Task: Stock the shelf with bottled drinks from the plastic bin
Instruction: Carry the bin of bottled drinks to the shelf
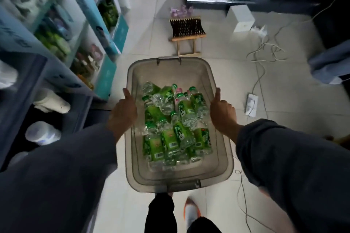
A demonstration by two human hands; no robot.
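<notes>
Plastic bin (132, 73) held above the floor (284, 100), w/ a heap of green-label bottles (170, 128) lying inside, too jumbled to count. Left hand (123, 111) & right hand (222, 113) grip its 2 long rims, thumbs up. Shelf (56, 30) at left; 1 folding stool (186, 34) ahead, cables (265, 53) at right.

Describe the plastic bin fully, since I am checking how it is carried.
The plastic bin is a grey, see-through, rounded rectangular tub with a stepped rim and a latch clip at each short end. It is held level above the tiled floor, long axis pointing away from the person. The left hand and right hand grip its long sides, thumbs lying along the rim. Green-labelled bottles lie jumbled inside, mostly toward the near half.
</notes>
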